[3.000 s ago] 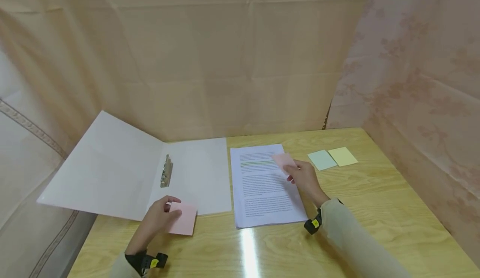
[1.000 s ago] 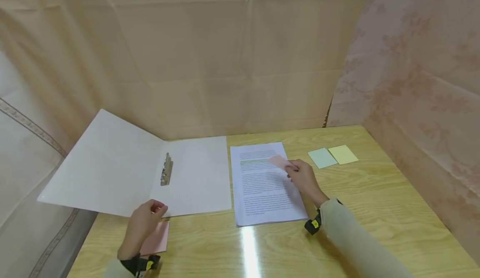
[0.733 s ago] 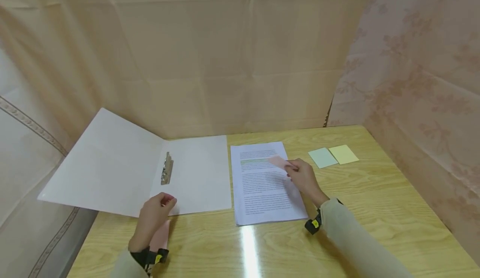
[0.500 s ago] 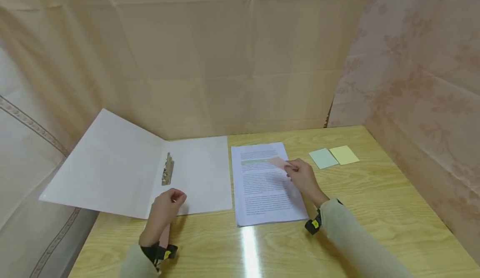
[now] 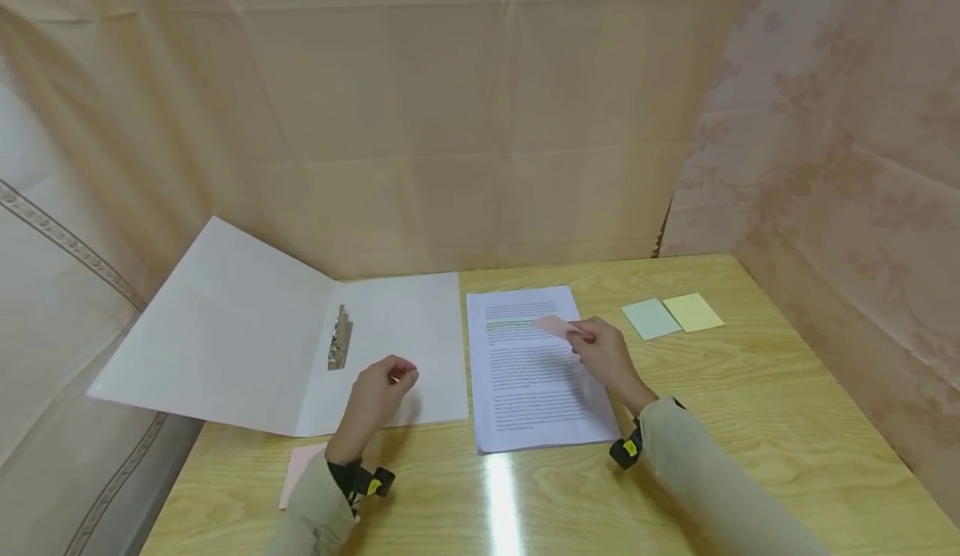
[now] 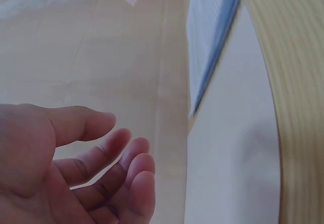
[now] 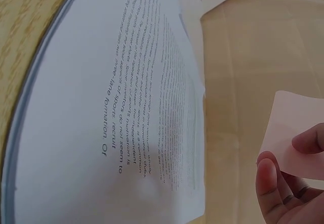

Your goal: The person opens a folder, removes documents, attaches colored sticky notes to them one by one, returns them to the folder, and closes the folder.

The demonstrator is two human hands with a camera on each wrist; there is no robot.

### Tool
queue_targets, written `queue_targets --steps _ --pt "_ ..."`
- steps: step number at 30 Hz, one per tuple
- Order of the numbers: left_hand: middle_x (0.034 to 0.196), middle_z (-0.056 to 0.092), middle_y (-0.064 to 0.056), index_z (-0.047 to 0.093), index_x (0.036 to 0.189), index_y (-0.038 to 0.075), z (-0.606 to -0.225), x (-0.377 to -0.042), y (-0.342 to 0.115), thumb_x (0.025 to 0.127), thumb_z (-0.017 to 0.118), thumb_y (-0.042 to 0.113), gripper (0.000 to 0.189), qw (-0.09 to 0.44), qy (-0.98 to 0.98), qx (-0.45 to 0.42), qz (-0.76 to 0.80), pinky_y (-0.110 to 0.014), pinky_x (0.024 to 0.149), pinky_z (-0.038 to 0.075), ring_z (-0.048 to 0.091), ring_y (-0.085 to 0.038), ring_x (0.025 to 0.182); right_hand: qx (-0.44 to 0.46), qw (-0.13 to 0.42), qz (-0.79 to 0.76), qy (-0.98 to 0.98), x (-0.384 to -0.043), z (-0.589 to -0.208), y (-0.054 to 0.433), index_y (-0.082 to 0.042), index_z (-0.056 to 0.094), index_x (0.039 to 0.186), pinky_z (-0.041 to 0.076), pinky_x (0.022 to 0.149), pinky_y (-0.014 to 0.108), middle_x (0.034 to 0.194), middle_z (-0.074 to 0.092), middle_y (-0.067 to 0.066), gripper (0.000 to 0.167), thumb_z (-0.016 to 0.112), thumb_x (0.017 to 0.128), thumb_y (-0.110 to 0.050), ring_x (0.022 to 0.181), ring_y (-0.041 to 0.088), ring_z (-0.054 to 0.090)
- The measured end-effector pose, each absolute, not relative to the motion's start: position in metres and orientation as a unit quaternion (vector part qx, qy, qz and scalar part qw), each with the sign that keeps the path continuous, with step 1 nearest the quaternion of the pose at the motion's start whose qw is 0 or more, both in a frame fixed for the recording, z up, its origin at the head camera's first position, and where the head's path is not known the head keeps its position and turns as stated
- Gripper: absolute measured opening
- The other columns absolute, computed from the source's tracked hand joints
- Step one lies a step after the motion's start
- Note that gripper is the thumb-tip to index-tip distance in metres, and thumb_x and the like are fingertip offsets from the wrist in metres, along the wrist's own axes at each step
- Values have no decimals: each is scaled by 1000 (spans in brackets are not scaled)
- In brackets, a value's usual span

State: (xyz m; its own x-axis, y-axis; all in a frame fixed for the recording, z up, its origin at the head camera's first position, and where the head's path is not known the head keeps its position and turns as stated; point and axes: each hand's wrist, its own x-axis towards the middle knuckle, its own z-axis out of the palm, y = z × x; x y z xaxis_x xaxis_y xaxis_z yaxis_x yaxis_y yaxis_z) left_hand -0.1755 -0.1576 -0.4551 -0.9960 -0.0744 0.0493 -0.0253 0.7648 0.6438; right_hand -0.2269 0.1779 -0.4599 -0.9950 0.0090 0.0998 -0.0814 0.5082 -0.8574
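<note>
My right hand (image 5: 606, 358) pinches a pink sticky note (image 5: 553, 326) between thumb and fingers, above the stack of printed paper (image 5: 536, 406). In the right wrist view the thumb lies across the face of that note (image 7: 296, 118). My left hand (image 5: 381, 393) hovers over the lower part of the open white folder (image 5: 420, 314), its fingers loosely bent and nothing between them, as the left wrist view bears out. A pink sticky-note pad (image 5: 297, 466) lies on the table by the left sleeve, partly hidden by it. Green highlighting marks lines near the page's top.
A metal clip (image 5: 340, 339) is fixed inside the folder near its spine. The raised cover (image 5: 217, 331) leans up at the left. A light green sticky note (image 5: 649, 319) and a yellow one (image 5: 693, 312) lie side by side on the wooden table (image 5: 750, 423) at the right.
The left hand has put the pink pad down on the table at the lower left, then moved right over the folder. The right hand's note is tilted flatter over the page.
</note>
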Motion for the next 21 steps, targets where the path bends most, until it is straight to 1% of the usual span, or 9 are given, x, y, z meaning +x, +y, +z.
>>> queue_targets --steps 4,11,21 --pt "92 69 -8 69 103 6 -452 -181 -147 92 64 19 18 31 -932 23 -362 -30 69 47 59 -18 80 23 50 492 -869 -227 -460 177 4 67 117 48 62 20 102 63 18 28 58 95 -10 78 16 62" --pt "94 69 -7 69 105 7 -452 -189 -128 93 63 21 18 15 -913 30 -406 -27 68 46 58 -18 82 32 56 485 -872 -226 -459 176 5 67 116 47 61 19 96 62 16 28 58 94 -8 77 18 62" --pt "95 69 -8 68 104 7 -452 -195 -110 93 64 21 18 13 -902 17 -430 -28 70 48 58 -18 83 38 61 486 -871 -225 -457 175 5 68 116 48 62 19 98 63 17 27 59 94 -8 78 19 63"
